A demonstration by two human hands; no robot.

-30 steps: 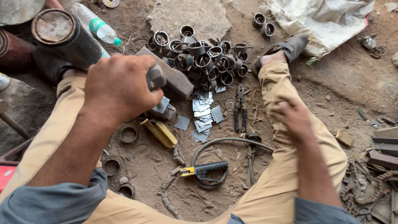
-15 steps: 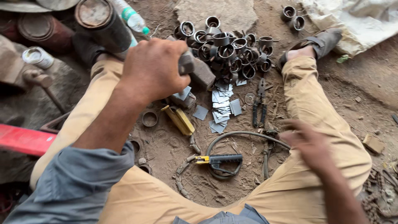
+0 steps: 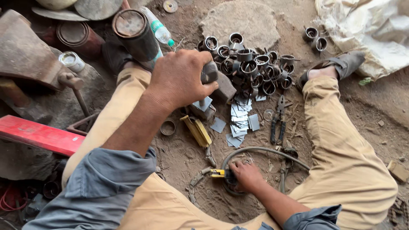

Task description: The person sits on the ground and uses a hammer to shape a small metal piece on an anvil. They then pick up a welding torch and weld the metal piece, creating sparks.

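Note:
I sit on bare dirt with my legs spread. My left hand (image 3: 181,81) is raised and closed around a grey metal tool (image 3: 209,71), held over a small metal block with a sheet-metal square (image 3: 203,106) on it. My right hand (image 3: 246,174) is down on the ground between my legs. Its fingers curl over the black end of a yellow-and-black tool (image 3: 218,173) inside the loop of a grey hose (image 3: 260,150). A pile of short metal rings (image 3: 251,68) and a scatter of cut metal squares (image 3: 239,123) lie ahead.
Pliers (image 3: 277,121) and a yellow-handled tool (image 3: 197,131) lie between my legs. At my left are a red bar (image 3: 38,135), rusty cans (image 3: 135,34), a plastic bottle (image 3: 158,30) and an anvil-like block (image 3: 25,55). A flat stone (image 3: 243,19) and crumpled white sacking (image 3: 366,30) lie beyond my sandalled foot (image 3: 336,66).
My right hand has dropped from above my right thigh to the ground and closed on the yellow-and-black tool. My left hand stays gripped on the grey tool; the view has shifted.

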